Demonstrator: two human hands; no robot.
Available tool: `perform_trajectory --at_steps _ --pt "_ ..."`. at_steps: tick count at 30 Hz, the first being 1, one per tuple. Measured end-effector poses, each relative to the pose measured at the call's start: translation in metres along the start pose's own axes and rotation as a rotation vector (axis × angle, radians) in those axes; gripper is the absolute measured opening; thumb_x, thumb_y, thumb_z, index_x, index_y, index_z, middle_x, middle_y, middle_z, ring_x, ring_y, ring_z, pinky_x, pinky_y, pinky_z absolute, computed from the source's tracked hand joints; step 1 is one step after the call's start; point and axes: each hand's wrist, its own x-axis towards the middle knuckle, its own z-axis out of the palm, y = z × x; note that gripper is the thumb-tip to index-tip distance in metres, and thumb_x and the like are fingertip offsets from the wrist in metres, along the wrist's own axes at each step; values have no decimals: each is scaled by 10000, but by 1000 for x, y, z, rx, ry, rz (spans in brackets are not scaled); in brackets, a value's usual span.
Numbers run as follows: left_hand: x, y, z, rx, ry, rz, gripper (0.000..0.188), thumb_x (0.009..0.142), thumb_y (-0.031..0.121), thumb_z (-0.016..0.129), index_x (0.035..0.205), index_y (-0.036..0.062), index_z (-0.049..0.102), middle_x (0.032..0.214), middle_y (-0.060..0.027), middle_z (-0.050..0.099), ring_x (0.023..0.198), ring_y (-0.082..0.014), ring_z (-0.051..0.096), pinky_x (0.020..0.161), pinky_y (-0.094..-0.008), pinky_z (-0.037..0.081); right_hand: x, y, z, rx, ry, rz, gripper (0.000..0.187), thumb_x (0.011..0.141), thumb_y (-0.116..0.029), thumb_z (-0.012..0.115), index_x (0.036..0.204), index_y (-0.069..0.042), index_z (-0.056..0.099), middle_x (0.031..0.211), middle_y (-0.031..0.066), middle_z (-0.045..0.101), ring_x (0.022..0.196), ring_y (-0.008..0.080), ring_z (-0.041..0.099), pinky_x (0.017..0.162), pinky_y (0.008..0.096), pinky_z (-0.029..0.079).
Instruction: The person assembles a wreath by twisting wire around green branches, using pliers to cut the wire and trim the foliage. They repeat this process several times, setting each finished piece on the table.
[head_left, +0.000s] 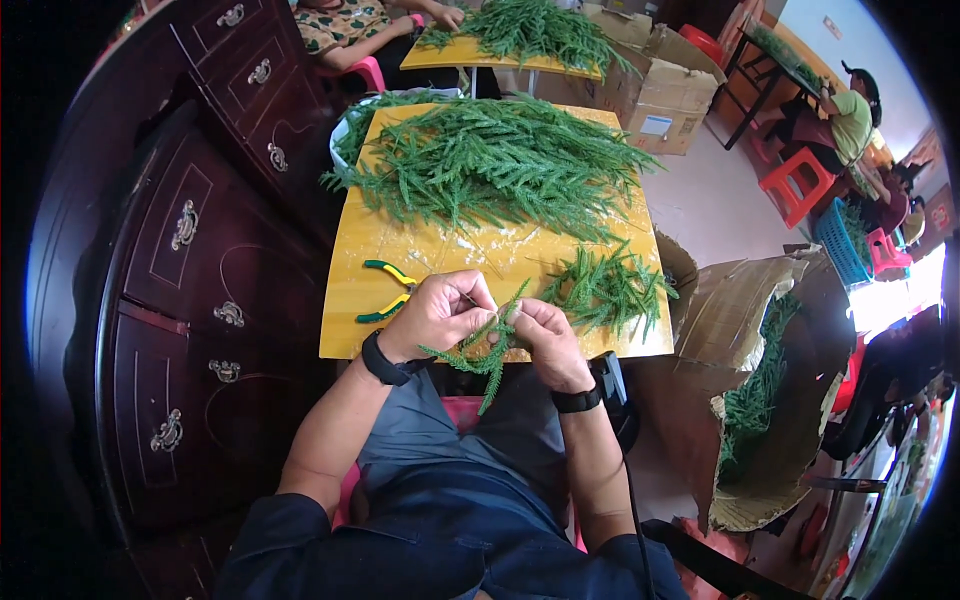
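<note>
Over the near edge of the yellow table, both my hands pinch a small green artificial pine sprig, whose needled branches hang below my fingers. My left hand is closed at its upper left part, with a thin stem at the fingertips. Closed around the other side, my right hand meets the left near the sprig's joint. Green-and-yellow-handled pliers lie on the table beside my left hand. Just beyond my right hand rests a small pile of short green sprigs.
A large heap of green branches covers the table's far half. Dark wooden drawers stand close on my left. A torn cardboard box holding greenery is at my right. Other people sit at tables farther off, one near red stools.
</note>
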Motion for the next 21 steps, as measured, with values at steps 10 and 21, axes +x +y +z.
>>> perform_trajectory --at_steps 10,21 --pt "2 17 4 580 -76 279 82 895 -28 659 913 11 589 872 -37 617 770 -85 610 661 -218 480 7 39 -1 885 -125 356 125 929 -87 599 1032 -26 634 893 43 672 778 136 644 767 302 552" --pt "1 -4 -2 -37 203 -84 126 945 118 672 1001 28 604 826 0 635 687 -55 587 587 -193 451 -1 16 24 -111 304 -323 263 935 -65 607 1182 -25 525 921 69 658 803 129 632 752 283 508"
